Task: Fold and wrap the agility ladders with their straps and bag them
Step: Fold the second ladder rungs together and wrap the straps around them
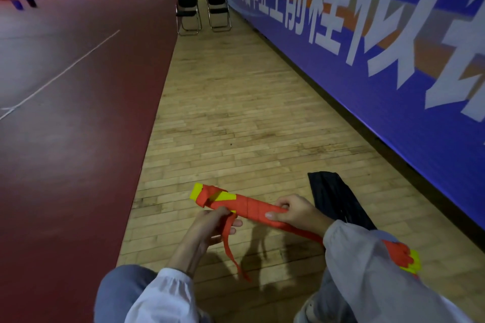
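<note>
A folded agility ladder (252, 207), yellow rungs bound in orange strap, is held level above the wooden floor. My right hand (294, 211) grips the wrapped bundle near its middle, thumb on top. My left hand (210, 225) pinches the loose orange strap (231, 246) just below the bundle; the strap's free end hangs toward the floor. The ladder's far end (406, 259) sticks out behind my right sleeve. A black bag (333, 196) lies flat on the floor behind my right hand.
A long blue banner wall (393, 60) runs along the right. Two black folding chairs (202, 8) stand far ahead. Dark red court flooring (65, 113) covers the left; wooden boards (236, 113) lie ahead. My knees are at the bottom edge.
</note>
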